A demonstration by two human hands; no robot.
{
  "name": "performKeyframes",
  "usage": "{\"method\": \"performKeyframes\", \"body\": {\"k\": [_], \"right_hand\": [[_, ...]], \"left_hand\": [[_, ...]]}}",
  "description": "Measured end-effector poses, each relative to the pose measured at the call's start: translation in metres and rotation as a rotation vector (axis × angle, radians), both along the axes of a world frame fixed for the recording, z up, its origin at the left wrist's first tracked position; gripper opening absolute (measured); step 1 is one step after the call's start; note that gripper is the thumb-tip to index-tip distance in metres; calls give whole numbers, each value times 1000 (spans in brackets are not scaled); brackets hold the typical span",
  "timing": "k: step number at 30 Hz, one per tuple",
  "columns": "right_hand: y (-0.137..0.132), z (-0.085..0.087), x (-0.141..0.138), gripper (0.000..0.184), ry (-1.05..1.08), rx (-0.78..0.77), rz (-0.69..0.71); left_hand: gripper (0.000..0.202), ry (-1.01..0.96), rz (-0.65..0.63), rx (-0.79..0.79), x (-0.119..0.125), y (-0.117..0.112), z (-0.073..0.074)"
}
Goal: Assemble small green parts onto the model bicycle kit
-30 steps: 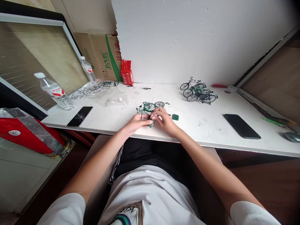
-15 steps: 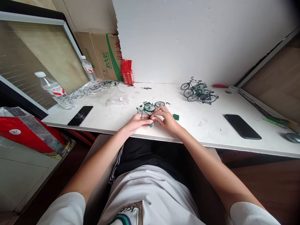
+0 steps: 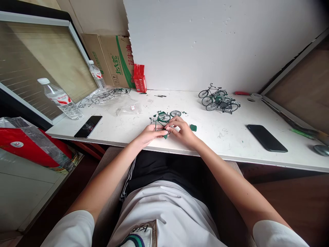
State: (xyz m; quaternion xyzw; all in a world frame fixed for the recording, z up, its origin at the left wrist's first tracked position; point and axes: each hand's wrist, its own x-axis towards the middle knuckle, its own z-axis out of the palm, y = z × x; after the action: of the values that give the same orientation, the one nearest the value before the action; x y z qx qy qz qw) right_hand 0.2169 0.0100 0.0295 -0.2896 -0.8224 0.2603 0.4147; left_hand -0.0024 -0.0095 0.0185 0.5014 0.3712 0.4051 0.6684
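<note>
My left hand (image 3: 148, 134) and my right hand (image 3: 183, 131) meet at the front edge of the white table (image 3: 221, 137), fingers pinched together on a small green model bicycle part (image 3: 165, 132). Just beyond my fingers lie green model wheels (image 3: 164, 117) and other loose green pieces, with a small green block (image 3: 193, 128) to the right of my right hand. What exactly sits between my fingertips is mostly hidden.
Several finished model bicycles (image 3: 218, 100) stand at the back right. One black phone (image 3: 266, 138) lies to the right, another phone (image 3: 88, 126) to the left. Water bottles (image 3: 59, 100), plastic sprues and bags (image 3: 110, 97), a red box (image 3: 139, 82) and a cardboard box (image 3: 113, 60) crowd the back left.
Hardly anything has moved; my fingers shift slightly on the green part and the view drifts a little.
</note>
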Motion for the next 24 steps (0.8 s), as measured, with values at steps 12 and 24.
{"method": "performKeyframes", "body": {"k": [12, 24], "right_hand": [[1, 0, 0, 31, 3, -54, -5], [-1, 2, -1, 24, 13, -108, -18]], "left_hand": [[49, 0, 10, -18, 1, -1, 2], [47, 9, 13, -6, 1, -1, 2]]}}
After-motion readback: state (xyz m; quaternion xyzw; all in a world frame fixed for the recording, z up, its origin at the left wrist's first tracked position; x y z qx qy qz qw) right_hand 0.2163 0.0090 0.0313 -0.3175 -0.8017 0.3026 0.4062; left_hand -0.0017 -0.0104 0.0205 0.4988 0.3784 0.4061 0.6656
